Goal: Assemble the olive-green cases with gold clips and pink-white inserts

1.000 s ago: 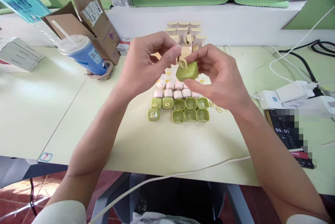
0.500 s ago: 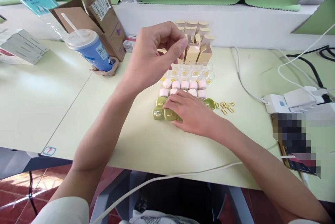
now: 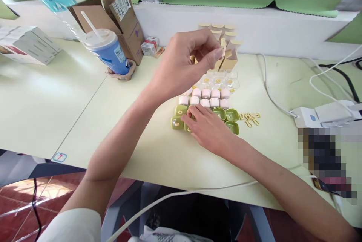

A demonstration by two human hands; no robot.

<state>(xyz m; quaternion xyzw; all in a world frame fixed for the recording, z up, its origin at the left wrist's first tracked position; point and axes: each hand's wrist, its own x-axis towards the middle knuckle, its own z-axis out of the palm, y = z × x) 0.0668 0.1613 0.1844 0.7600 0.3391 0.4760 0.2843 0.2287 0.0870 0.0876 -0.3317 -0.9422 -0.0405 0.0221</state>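
- I see my left hand [image 3: 185,63] raised before the beige boxes [image 3: 232,59], thumb and index fingertips close together; I can't tell whether they pinch anything.
- My right hand [image 3: 209,129] is low, fingers curled over the green cases [image 3: 181,108]; I can't tell if it grips 1.
- The cases sit on the table [image 3: 158,151], nearer me than 2 rows of pale pink pieces [image 3: 206,93].
- Yellow loops [image 3: 249,117] lie just right of them.
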